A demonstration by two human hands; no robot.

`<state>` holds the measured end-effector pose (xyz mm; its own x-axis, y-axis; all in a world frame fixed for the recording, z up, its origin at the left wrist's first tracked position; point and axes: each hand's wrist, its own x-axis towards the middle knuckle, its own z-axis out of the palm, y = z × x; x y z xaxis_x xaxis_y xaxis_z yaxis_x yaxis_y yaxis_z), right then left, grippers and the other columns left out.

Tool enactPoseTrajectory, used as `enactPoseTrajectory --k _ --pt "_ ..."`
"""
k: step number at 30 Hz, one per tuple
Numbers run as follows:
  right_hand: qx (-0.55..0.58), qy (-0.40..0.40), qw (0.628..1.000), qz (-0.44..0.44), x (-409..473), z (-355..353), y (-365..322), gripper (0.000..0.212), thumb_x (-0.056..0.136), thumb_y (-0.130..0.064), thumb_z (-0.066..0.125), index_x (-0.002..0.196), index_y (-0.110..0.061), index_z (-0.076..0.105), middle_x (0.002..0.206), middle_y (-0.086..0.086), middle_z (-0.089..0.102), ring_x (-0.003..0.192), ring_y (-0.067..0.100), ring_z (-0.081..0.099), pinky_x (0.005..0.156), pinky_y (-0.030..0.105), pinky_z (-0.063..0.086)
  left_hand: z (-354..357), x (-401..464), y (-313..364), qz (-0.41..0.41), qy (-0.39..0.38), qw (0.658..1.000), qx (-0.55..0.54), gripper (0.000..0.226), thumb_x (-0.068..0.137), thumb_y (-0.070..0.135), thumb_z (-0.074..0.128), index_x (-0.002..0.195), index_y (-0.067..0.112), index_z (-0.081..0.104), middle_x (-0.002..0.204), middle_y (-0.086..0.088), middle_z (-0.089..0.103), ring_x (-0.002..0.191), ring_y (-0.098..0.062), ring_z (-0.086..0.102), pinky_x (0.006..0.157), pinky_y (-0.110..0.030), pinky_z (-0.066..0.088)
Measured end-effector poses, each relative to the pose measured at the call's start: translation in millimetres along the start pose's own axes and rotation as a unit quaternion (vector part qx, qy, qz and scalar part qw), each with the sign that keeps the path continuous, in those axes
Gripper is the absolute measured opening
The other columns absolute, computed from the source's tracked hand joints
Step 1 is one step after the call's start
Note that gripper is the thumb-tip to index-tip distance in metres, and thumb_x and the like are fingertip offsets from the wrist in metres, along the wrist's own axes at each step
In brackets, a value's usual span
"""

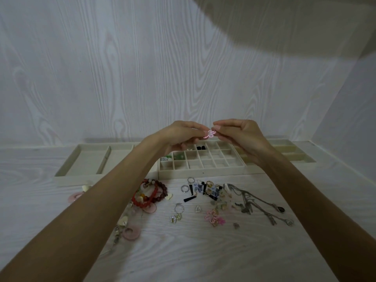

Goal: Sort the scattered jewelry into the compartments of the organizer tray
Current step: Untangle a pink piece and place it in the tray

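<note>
A small pink flower-shaped earring (209, 134) is held up in the air between both hands, above the cream organizer tray (201, 171). My left hand (181, 135) pinches its left side and my right hand (238, 133) pinches its right side. The tray has many small square compartments; green pieces (176, 156) and black pieces (201, 148) lie in a few of them. Loose jewelry is scattered on the table in front of the tray: red bead bracelets (151, 193), silver rings (184, 188), black bar earrings (191, 192), another pink flower earring (212, 215) and silver chains (262, 204).
A wider cream tray (85, 165) with long compartments lies at the left, and another tray section (293, 153) at the right behind my right wrist. Pink ring-shaped pieces (132, 232) lie near my left forearm. A white wood-grain wall stands close behind the trays.
</note>
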<state>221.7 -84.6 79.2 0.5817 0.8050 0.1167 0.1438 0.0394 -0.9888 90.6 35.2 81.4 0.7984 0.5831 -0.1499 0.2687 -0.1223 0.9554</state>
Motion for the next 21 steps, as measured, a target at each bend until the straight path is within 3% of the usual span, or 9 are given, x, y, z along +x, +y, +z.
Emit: enactPoseTrajectory --k 2,7,12,15,19,21 --pt "-0.003 0.025 0.999 -0.020 -1 4 1 0.024 0.080 -0.009 0.072 0.103 -0.007 0.066 0.087 0.010 0.073 0.080 0.014 0.072 0.071 0.017 0.056 -1 -1 0 0.004 0.002 1.000 -0.008 0.013 0.086 0.023 0.067 0.099 0.023 0.073 0.064 0.012 0.065 0.051 0.000 0.044 0.044 -0.011 0.031" --pt "-0.045 0.055 0.995 -0.071 -1 12 2 0.020 0.082 -0.015 0.072 0.098 -0.005 0.063 0.072 0.011 0.071 0.060 0.011 0.069 0.061 0.018 0.055 -6 -3 1 -0.024 0.020 0.999 -0.022 0.014 0.089 0.020 0.063 0.103 0.018 0.066 0.079 0.005 0.070 0.056 0.000 0.050 0.044 -0.012 0.030" --pt "-0.044 0.031 0.997 -0.048 -1 15 -4 0.008 0.078 -0.014 0.075 0.085 -0.011 0.072 0.063 0.003 0.071 0.058 0.008 0.068 0.058 0.013 0.054 -13 -9 1 -0.034 -0.025 0.998 -0.053 0.018 0.096 0.010 0.051 0.110 0.019 0.059 0.080 0.007 0.072 0.058 0.002 0.057 0.041 -0.010 0.035" --pt "-0.043 0.005 0.998 -0.037 -2 18 -6 0.010 0.077 -0.013 0.075 0.087 -0.010 0.073 0.065 0.003 0.072 0.060 0.008 0.068 0.059 0.013 0.054 -17 -18 -1 -0.033 -0.053 0.998 -0.004 0.025 0.096 0.012 0.050 0.116 0.021 0.063 0.085 0.011 0.073 0.064 0.005 0.060 0.047 -0.010 0.040" --pt "-0.065 -0.025 0.997 -0.030 1 33 -4 0.013 0.076 -0.013 0.075 0.088 -0.007 0.073 0.068 0.006 0.072 0.059 0.008 0.068 0.062 0.015 0.056 -30 -31 -10 -0.036 -0.059 0.997 0.037 0.026 0.087 0.018 0.065 0.113 0.025 0.065 0.104 0.011 0.072 0.092 0.001 0.064 0.068 -0.014 0.045" --pt "-0.072 -0.044 0.996 -0.024 5 45 -1 0.009 0.076 -0.011 0.075 0.085 -0.008 0.074 0.066 0.006 0.071 0.058 0.008 0.068 0.063 0.016 0.057 -39 -37 -20 -0.035 -0.038 0.997 0.051 0.023 0.089 0.029 0.063 0.110 0.022 0.067 0.104 0.009 0.073 0.091 0.000 0.064 0.073 -0.018 0.044"
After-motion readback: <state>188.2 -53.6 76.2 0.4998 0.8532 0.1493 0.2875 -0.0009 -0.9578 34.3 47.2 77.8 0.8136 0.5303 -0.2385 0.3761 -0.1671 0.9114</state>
